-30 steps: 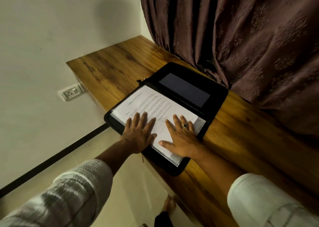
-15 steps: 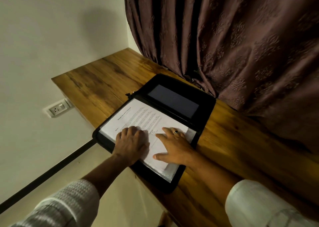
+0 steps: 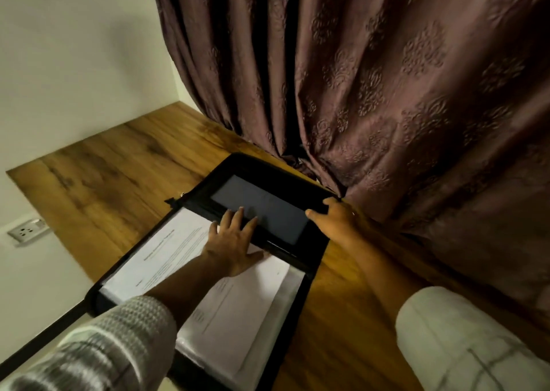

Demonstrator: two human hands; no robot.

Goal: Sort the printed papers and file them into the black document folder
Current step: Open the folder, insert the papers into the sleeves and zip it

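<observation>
The right hand [image 3: 333, 221] has been moved from the papers [image 3: 178, 251] to grip the folder cover [image 3: 268, 200], left hand [image 3: 232, 242] flat; closing seems near.

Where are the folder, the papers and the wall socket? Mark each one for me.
folder [image 3: 268, 176]: head view, black far rim of the open flap.
papers [image 3: 178, 251]: head view, printed top sheet, near its heading.
socket [image 3: 25, 231]: head view, white faceplate.

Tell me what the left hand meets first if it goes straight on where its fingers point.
The dark pocket of the folder: the left hand seems to have its fingers at its edge. Past it, likely the curtain.
</observation>
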